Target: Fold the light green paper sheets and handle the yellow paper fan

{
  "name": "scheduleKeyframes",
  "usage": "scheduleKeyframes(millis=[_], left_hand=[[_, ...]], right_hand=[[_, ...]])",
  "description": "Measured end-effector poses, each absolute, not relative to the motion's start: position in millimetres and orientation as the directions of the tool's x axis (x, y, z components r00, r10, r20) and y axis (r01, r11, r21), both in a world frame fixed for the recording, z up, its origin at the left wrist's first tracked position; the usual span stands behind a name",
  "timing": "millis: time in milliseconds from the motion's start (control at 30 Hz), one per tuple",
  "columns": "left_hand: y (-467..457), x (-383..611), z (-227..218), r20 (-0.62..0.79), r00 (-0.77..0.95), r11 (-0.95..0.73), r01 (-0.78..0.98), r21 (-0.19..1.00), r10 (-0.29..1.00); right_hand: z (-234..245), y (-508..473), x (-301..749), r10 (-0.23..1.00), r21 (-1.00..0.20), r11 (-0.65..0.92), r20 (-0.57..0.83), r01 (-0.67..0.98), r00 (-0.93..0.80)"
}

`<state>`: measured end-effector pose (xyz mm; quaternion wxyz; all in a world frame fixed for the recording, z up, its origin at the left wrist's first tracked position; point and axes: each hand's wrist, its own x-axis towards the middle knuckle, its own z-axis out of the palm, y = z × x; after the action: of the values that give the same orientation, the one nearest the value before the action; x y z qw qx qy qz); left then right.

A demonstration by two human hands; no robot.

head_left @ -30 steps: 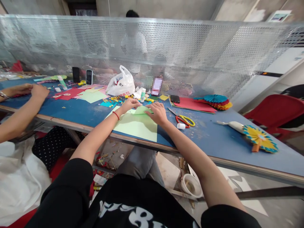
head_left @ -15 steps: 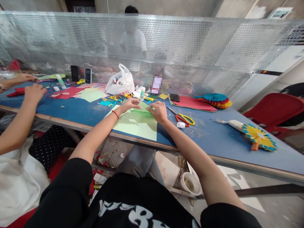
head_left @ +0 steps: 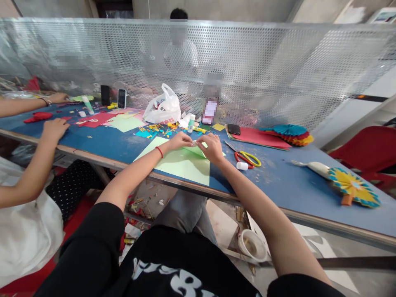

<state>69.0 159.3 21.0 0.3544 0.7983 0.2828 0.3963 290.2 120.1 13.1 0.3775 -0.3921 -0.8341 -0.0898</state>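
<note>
A light green paper sheet lies on the blue table in front of me, its far edge folded back toward me. My left hand pinches the folded edge, fingers closed on the paper. My right hand meets it from the right and also pinches the fold. A red string circles my left wrist.
Red and yellow scissors and a small white cap lie right of my hands. A yellow-blue paper fan, stacked coloured fans, a white plastic bag, phones and paper scraps sit around. Another person's hand rests at left.
My hands have drawn together at the middle of the fold and lifted its edge. The camera view shifted slightly right. The neighbour's hands moved along the table.
</note>
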Motion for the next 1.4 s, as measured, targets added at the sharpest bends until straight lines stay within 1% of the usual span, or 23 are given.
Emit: scheduleKeyframes(millis=[267,567,700,833,1133,1267,1400], left_hand=[[158,68,21,0.454,0.538,-0.633,0.207,0.746,0.710],[159,69,18,0.506,0.543,-0.696,0.222,0.683,0.670],[158,69,17,0.484,0.577,-0.702,0.237,0.671,0.657],[159,66,16,0.437,0.623,-0.694,0.249,0.675,0.649],[169,60,13,0.349,0.670,-0.677,0.314,0.666,0.655],[171,59,12,0.312,0.693,-0.677,0.342,0.651,0.650],[170,58,12,0.297,0.692,-0.668,0.355,0.654,0.658]], right_hand=[[23,115,294,0.580,-0.147,0.712,0.674,0.686,-0.458],[23,115,297,0.662,-0.270,0.699,0.594,0.662,-0.457],[23,117,296,0.693,-0.350,0.697,0.554,0.626,-0.462],[22,120,297,0.736,-0.468,0.675,0.490,0.571,-0.468],[25,124,303,0.810,-0.725,0.550,0.340,0.415,-0.478],[27,124,302,0.822,-0.797,0.486,0.278,0.359,-0.496],[27,123,301,0.828,-0.837,0.441,0.241,0.323,-0.507]])
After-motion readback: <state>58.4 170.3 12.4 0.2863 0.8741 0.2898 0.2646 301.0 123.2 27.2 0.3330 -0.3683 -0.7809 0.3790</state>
